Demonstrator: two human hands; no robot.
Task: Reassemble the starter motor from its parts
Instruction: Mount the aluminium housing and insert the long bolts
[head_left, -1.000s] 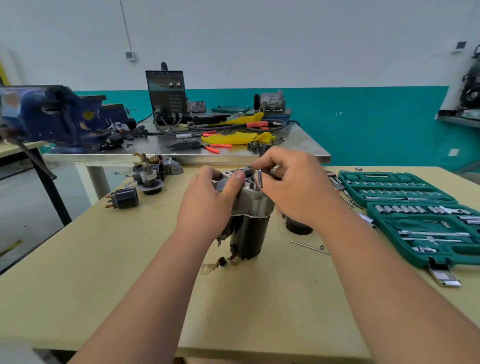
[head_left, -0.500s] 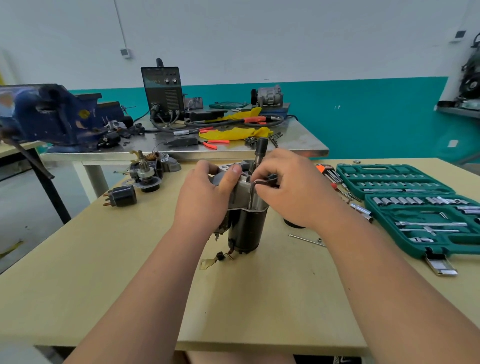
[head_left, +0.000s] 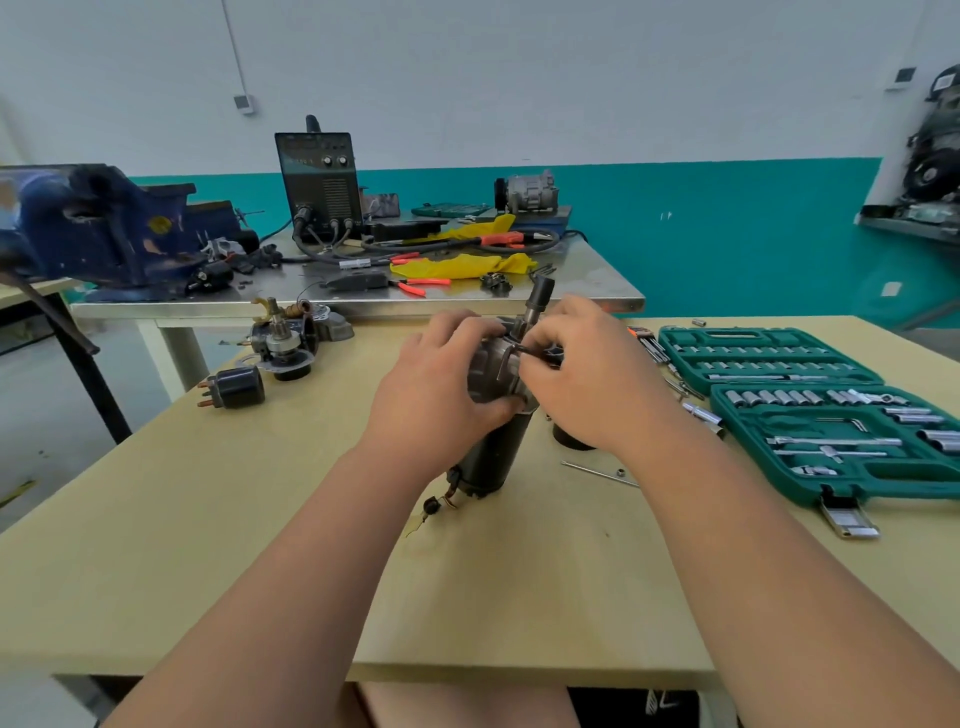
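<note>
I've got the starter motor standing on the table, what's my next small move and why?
Probably seat the small bent metal piece into the housing: your right hand pinches it against the housing's side, while your left hand grips the starter motor steady.

starter motor (head_left: 493, 452) upright on table, black cyl body, grey alu head, shaft sticking up

White upper wall (head_left: 519, 67), teal band (head_left: 727, 234) below. Grey conduit (head_left: 232, 47) running down to small box (head_left: 243, 102). Pale grey floor (head_left: 47, 415) at left. Tan wooden table (head_left: 208, 545) up front, steel-topped bench (head_left: 592, 283) just behind it, white legs (head_left: 171, 353). Small shelf (head_left: 904, 226) on right wall. Even soft light, faint sheen on teal paint.
</note>
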